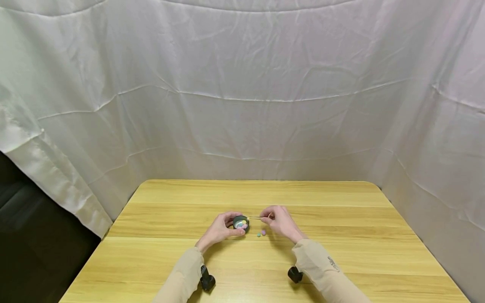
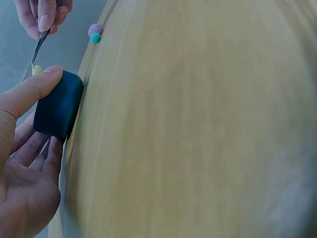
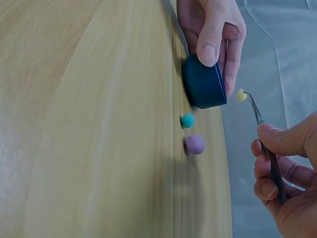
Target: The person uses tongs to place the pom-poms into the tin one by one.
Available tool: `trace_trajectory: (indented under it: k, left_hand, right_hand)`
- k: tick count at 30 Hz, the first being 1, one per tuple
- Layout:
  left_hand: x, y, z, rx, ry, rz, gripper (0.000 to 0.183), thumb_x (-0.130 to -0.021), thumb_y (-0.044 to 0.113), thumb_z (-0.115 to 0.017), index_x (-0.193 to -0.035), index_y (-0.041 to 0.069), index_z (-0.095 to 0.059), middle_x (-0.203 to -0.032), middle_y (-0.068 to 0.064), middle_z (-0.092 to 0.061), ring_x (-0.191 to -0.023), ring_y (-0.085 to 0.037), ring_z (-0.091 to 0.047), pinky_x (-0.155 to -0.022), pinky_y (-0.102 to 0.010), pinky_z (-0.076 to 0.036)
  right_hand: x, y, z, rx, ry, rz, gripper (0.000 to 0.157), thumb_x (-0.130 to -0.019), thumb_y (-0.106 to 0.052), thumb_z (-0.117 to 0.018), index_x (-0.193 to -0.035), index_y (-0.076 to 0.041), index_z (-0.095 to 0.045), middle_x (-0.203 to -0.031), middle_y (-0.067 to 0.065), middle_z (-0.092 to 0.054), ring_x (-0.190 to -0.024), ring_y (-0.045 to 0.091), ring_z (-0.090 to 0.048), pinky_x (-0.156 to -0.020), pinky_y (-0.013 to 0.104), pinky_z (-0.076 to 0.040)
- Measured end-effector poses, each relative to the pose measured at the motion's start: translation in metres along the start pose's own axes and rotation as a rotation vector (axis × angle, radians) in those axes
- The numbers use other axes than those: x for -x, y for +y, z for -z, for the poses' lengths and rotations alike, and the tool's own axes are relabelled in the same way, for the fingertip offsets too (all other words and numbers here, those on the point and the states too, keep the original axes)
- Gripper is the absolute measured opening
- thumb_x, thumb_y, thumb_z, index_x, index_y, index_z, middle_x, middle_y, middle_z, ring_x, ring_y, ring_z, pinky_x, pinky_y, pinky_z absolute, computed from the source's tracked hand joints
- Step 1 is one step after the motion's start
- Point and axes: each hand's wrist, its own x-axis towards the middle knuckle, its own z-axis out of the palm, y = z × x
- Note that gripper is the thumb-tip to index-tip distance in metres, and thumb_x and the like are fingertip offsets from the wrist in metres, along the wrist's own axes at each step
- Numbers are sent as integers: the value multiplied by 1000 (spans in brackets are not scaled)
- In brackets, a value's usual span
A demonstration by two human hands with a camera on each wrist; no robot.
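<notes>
My left hand (image 1: 217, 231) grips a small dark blue-green bowl (image 3: 202, 83) between thumb and fingers, low over the table. Several pastel pompoms (image 1: 241, 226) lie inside it, seen in the head view. From the right, my right hand (image 1: 279, 221) pinches a pair of bent-tip tweezers (image 3: 274, 171). At their tips hangs a pale yellow pompom (image 3: 241, 95), above the bowl's rim and a little to its right. On the table between the hands sit a purple pompom (image 3: 195, 144) and a smaller teal pompom (image 3: 187, 120), close together.
The wooden table (image 1: 250, 261) has rounded far corners. White curtains (image 1: 257, 126) surround its back and sides. Under each forearm hangs a black wrist camera (image 1: 294, 274). A dark area (image 1: 38, 235) lies beyond the left table edge.
</notes>
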Motion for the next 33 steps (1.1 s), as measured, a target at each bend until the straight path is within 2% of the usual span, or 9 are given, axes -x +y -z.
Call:
trace_trajectory:
  k: [13, 33]
  left_hand:
    - [0, 0, 0, -12, 0, -4, 62, -88, 13, -79, -141, -4, -52, -140, -24, -57, -131, -40, -56, -112, -52, -47]
    - [0, 0, 0, -6, 4, -2, 62, -88, 12, -79, -141, -5, -51, -139, -24, -58, -130, -39, -57, -112, -51, -47]
  right_hand:
    - [-2, -5, -6, 4, 0, 22, 7, -90, -5, -73, -90, -9, -78, -95, 5, -76, -76, 8, -59, -63, 19, -49]
    - [-2, -10, -7, -5, -33, 44, 8, -92, -6, -71, -96, -5, -78, -100, 7, -76, -78, 9, -59, -65, 20, -49]
